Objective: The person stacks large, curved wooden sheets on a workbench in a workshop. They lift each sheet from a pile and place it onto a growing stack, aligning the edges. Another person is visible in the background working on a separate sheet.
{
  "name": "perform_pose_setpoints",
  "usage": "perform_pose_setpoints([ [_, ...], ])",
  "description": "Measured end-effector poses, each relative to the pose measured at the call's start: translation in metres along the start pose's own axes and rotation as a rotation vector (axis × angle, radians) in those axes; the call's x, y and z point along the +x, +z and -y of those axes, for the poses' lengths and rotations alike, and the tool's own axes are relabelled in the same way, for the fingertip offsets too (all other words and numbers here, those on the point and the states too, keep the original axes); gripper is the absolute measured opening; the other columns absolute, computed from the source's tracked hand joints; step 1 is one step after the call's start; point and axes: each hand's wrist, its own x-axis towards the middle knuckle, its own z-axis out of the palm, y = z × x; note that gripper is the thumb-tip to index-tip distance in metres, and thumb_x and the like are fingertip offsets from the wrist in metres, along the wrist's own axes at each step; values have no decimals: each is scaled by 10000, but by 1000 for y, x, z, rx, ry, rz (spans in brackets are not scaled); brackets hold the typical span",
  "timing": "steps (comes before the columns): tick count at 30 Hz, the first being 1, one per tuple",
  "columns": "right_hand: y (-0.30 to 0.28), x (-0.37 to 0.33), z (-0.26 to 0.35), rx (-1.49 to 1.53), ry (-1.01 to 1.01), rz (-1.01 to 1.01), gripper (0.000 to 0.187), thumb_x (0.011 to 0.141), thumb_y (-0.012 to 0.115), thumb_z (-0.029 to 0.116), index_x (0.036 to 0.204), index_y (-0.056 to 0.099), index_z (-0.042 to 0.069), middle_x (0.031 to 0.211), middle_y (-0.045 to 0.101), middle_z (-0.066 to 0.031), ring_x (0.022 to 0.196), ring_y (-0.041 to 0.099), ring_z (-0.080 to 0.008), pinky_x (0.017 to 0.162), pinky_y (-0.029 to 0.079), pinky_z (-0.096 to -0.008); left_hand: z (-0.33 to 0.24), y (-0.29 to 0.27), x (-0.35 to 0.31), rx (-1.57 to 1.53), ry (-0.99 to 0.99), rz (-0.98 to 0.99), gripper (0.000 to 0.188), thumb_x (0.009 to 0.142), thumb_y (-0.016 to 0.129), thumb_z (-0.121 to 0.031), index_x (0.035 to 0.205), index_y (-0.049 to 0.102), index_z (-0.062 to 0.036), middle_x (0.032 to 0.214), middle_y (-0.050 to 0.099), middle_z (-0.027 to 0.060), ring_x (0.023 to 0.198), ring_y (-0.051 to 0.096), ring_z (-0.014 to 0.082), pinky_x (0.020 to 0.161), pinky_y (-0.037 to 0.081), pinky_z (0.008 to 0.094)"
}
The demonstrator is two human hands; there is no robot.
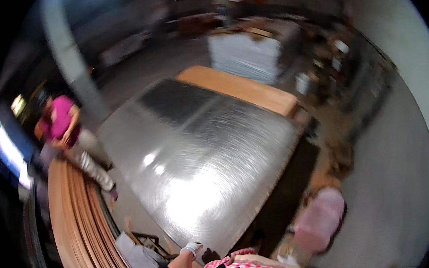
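Note:
A wide metal-topped table (210, 149), scratched and shiny, stretches away in front of me. At its near corner is my left hand (193, 246), in a pale glove; it is too small and blurred to show how the fingers are held, and whether it touches the top is unclear. Low at the lower edge, right of my checked pink-and-white clothing, a blurred pale shape looks like my gloved right hand (288, 261). Its fingers cannot be made out. No held object shows in either hand.
Long brown boards (79, 223) stand in a row at the left, beside a person in a magenta top (63, 119). An orange-brown panel (238, 87) lies along the table's far edge. Behind it is a white stack (245, 54). A pink rounded object (321, 218) sits at the right.

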Motion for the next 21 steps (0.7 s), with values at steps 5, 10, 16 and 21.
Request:
perform_pose_setpoints([
  [5, -35, 104, 47, -277, -343, 92, 326, 929, 596, 210, 1189, 622, 16, 1046, 701, -97, 905, 662, -174, 812, 522, -322, -15, -4, 26, -51, -72, -62, 433, 887, 542, -419, 1126, 660, -77, 1062, 693, 146, 917, 644, 283, 841, 497, 406],
  [10, -88, 195, 104, -322, -357, 186, 338, 945, 576, 243, 1201, 611, 25, 1069, 664, -103, 991, 601, -205, 889, 481, -320, -178, 7, 29, -287, 245, -174, 459, 865, 564, -379, 1213, 629, -87, 1199, 641, 159, 1086, 619, 314, 942, 474, 372],
  [16, -55, 216, 223, -841, -425, 547, 394, 911, 571, 296, 1192, 625, 25, 1099, 681, -153, 1037, 643, -255, 908, 489, -335, -180, 29, -33, -344, -2, -217, 440, 905, 552, -329, 1247, 603, -56, 1219, 631, 180, 1124, 602, 292, 969, 459, 363],
  [21, -34, 218, 305, -1108, -625, 847, 439, 912, 519, 344, 1215, 616, 41, 1178, 637, -210, 1127, 599, -332, 966, 460, -386, -102, 108, -105, -96, -517, 129, 370, 848, 511, -281, 1117, 685, -97, 1182, 649, 149, 1073, 636, 328, 894, 513, 415],
])
